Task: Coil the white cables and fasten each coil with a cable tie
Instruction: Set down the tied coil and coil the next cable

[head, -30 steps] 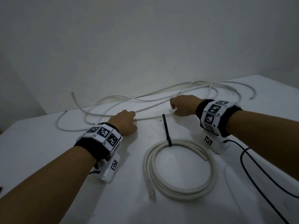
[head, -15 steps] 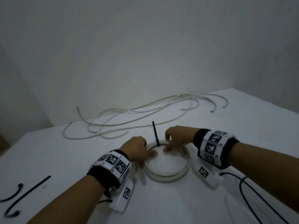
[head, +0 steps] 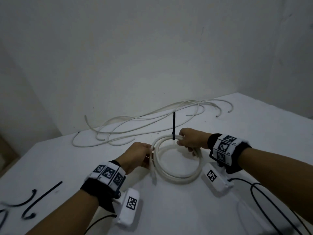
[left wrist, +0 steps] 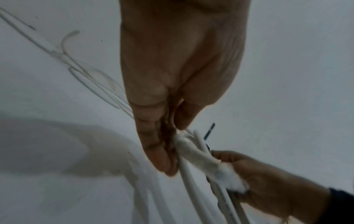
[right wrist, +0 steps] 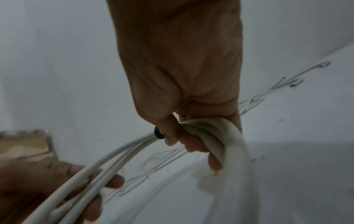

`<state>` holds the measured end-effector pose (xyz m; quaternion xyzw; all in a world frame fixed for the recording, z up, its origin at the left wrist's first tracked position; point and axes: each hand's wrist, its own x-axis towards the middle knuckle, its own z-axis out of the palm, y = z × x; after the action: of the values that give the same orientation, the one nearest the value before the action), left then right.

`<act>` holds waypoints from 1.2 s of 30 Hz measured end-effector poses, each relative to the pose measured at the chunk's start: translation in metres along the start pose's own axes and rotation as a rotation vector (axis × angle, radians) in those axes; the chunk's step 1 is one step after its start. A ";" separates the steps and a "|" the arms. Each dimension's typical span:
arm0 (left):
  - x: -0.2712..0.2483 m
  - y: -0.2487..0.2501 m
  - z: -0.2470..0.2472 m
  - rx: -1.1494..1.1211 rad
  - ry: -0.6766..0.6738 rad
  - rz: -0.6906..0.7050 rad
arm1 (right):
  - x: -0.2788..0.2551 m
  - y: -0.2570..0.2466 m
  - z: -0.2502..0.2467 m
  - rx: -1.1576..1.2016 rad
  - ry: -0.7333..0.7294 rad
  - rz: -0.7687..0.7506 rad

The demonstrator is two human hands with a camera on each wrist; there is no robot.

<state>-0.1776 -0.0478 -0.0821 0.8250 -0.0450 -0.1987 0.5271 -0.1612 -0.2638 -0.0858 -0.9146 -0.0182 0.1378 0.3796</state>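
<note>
A coiled white cable [head: 177, 177] is tilted, its far side raised off the white table [head: 186, 214]. A black cable tie [head: 173, 126] fastens its far side, tail pointing up. My left hand [head: 138, 156] grips the coil's left side; the left wrist view shows the fingers [left wrist: 159, 151] pinching the strands [left wrist: 191, 186]. My right hand [head: 189, 141] holds the coil just right of the tie, with fingers [right wrist: 193, 144] curled round the bundle [right wrist: 214, 130]. Loose white cables [head: 135, 126] sprawl along the table's far side.
Spare black cable ties [head: 33, 202] lie at the near left of the table. Black leads [head: 264, 206] trail from my right wrist camera across the near right. A grey wall [head: 152, 48] rises behind the table.
Both hands left the loose cables, came back to the tied coil and took hold of it. The coil's far side has since been raised off the table.
</note>
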 end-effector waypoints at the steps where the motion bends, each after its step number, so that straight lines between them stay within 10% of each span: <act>1: -0.005 -0.001 -0.003 -0.046 -0.071 -0.021 | -0.002 0.002 -0.002 0.045 0.007 0.008; 5: -0.016 -0.003 -0.008 -0.184 -0.185 -0.050 | -0.008 0.001 -0.008 0.159 0.020 0.014; 12: -0.014 -0.005 -0.016 0.024 0.058 0.031 | -0.017 -0.010 -0.012 0.290 -0.015 -0.047; 22: -0.016 -0.018 0.023 -0.452 0.113 -0.218 | -0.017 -0.013 0.008 -0.154 0.243 -0.026; 36: -0.018 -0.024 0.027 -0.516 0.093 -0.244 | -0.008 -0.020 0.026 -0.096 0.220 0.032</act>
<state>-0.2077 -0.0552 -0.1086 0.6711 0.1307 -0.2272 0.6934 -0.1746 -0.2322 -0.0875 -0.9415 0.0316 0.0415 0.3330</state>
